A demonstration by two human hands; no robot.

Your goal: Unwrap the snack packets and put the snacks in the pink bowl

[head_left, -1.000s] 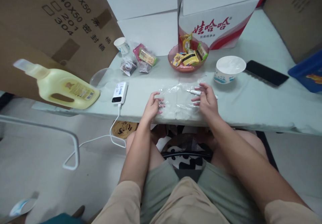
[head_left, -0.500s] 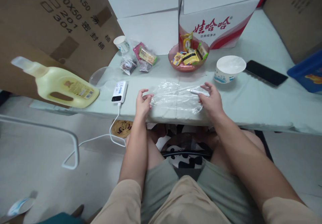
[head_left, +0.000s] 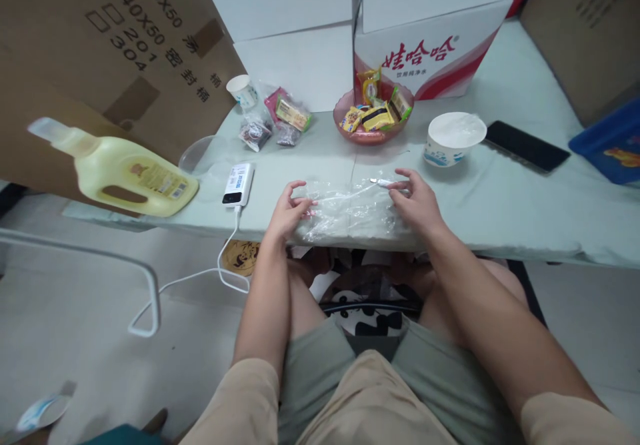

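Observation:
Between my hands, near the table's front edge, lies a crumpled clear plastic bag (head_left: 340,221). My left hand (head_left: 289,213) is closed at the bag's left end, its thumb pressing on the film and its index finger raised. In the fingers of my right hand (head_left: 417,201) is a slim white plug (head_left: 384,183) with a metal tip pointing left. A pale, cable-like strand (head_left: 345,196) crosses the plastic toward my left thumb; whether it joins the plug I cannot tell.
Behind the bag stands a pink bowl (head_left: 370,135) of wrapped snacks. To the right are a paper bowl (head_left: 445,148) and a black phone (head_left: 527,146). Leftward lie a white power bank (head_left: 238,185) with its cable and a yellow bottle (head_left: 135,175). Boxes (head_left: 420,58) line the back.
My left hand has shifted slightly right and turned inward. The plug in my right hand has moved a little left, its metal tip now showing. The plastic lies looser and lower.

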